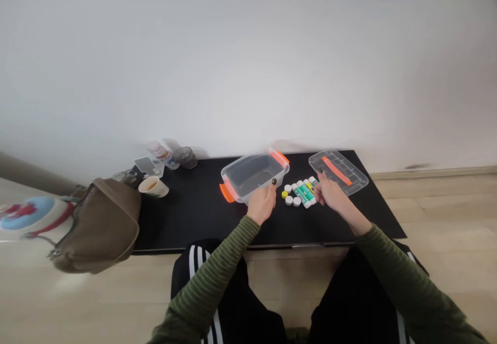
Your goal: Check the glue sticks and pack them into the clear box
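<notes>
A clear plastic box with orange clips stands empty on the black table. My left hand rests against its near right wall, fingers curled on the rim. Right of the box lies a row of glue sticks with white and yellow caps. My right hand hovers at the right end of that row, fingers loosely bent and touching the sticks. Behind it lies the box's clear lid with an orange strip.
A paper cup with a drink, a glass, a bottle and small items stand at the table's back left. A brown bag sits at the left edge. The wall rises close behind the table.
</notes>
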Tool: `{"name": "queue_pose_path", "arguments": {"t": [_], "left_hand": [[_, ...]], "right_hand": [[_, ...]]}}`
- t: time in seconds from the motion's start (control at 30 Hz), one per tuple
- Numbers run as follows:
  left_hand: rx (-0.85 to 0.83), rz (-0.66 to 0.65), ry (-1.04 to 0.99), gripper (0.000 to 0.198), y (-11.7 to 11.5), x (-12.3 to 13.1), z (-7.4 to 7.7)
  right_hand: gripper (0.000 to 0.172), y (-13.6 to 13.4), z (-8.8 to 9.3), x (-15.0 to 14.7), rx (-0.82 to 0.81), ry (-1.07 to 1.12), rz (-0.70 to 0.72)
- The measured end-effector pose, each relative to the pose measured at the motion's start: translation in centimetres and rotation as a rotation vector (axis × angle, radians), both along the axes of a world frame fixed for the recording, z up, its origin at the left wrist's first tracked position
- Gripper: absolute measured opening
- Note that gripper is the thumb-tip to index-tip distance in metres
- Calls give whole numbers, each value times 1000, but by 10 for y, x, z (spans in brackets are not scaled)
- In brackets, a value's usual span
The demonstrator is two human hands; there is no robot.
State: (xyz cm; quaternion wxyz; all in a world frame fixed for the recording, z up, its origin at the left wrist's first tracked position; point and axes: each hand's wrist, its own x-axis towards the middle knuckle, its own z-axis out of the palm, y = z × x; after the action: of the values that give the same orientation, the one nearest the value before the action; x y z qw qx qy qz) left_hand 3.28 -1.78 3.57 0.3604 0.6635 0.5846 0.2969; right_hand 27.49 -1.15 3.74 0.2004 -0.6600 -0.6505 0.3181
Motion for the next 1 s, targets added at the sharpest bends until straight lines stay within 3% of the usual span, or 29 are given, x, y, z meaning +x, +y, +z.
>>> {"name": "queue_pose_path", "arguments": {"t": [0.07, 0.17, 0.27, 0.37, 0.67, 1.0], "left_hand": [[46, -80, 19, 54, 5, 3, -21], [217, -205, 38, 21, 13, 8, -56], [362, -287, 83, 39, 21, 14, -85], [403, -331, 209, 45, 26, 17, -101], [417, -317, 299, 42, 28, 15, -105], [461, -395, 409, 43, 13, 24, -92]], "right_hand": [[79, 8, -11, 13, -34, 6, -78], [57, 16, -30, 26, -16, -127, -165], [29, 18, -47, 29, 32, -341, -140], [21, 18, -57, 26, 66, -428, -76], [20, 24, -64, 25, 128, -523, -89], [21, 16, -72, 29, 114, -557, -58]]}}
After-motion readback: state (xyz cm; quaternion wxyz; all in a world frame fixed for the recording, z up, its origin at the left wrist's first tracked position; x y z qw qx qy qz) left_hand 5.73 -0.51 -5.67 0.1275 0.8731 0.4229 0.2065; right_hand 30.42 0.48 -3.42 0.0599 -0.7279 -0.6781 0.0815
